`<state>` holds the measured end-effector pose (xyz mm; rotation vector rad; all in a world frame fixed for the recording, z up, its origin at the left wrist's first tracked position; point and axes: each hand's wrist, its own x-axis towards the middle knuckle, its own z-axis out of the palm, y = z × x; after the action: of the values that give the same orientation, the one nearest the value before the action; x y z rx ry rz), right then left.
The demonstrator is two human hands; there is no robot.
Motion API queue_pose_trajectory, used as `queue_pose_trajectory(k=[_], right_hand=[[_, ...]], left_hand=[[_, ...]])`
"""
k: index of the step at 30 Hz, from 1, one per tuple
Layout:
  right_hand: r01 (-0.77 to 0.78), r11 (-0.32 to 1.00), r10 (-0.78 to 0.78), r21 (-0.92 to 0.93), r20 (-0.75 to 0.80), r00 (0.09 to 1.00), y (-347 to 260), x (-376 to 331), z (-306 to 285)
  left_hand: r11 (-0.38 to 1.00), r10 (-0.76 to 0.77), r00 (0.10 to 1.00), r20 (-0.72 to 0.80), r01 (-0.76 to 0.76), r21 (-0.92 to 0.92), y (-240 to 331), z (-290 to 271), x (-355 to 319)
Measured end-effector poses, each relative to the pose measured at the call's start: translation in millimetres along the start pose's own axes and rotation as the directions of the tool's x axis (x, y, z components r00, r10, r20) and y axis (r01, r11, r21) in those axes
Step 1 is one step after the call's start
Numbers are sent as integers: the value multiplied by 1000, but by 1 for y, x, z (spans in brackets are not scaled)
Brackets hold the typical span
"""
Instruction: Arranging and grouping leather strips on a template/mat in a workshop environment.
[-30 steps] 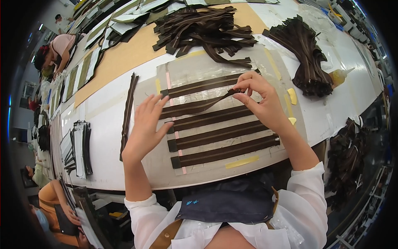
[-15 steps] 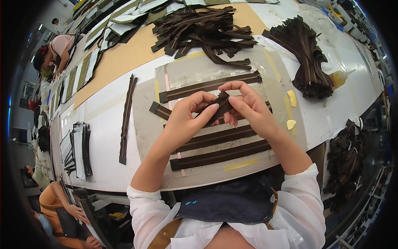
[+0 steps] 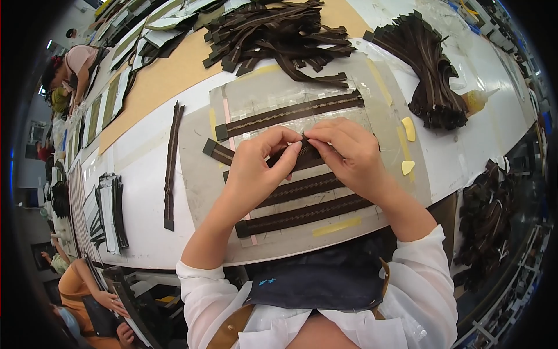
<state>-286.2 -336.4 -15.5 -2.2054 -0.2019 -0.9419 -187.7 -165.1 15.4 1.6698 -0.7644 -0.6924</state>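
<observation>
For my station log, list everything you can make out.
Metal-toothed fabric zip strip: one, dark brown, held centre
Flat table: one, white, beneath
Thin flat board: one, grey, on table
Other zip strips: at least three, dark brown, on board
Loose zip strip: one, dark brown, left
Tangled zip pile: one, dark brown, top
Zip bundles: two, dark brown, right
Small flat pieces: two, yellow, right
Nozzle bottle: one, yellowish, upper right
Broad flat sheet: one, tan, upper left
Fabric panels: several, green and white, upper left
Co-workers: at least two, pink and orange clothing, left
Sleeves: two, white, bottom
Hands: two, bare, centre
</observation>
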Motion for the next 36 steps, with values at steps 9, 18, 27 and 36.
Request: queue_pose_trajectory(k=[9, 18, 27, 36], right_hand=[[-353, 888, 344, 296, 82, 935, -8, -2, -2], [-602, 660, 537, 450, 278, 797, -14, 0, -14], [-633, 604, 558, 484, 310, 770, -14, 0, -17], [-621, 588, 542, 518, 318, 778, -14, -1, -19]], left_hand=[[999, -33, 999, 12, 34, -35, 2, -1, -2], [995, -58, 996, 74, 63, -77, 4, -5, -1], [985, -116, 984, 133, 131, -114, 3, -11, 1], [987, -115, 982, 149, 131, -96, 4, -14, 1]])
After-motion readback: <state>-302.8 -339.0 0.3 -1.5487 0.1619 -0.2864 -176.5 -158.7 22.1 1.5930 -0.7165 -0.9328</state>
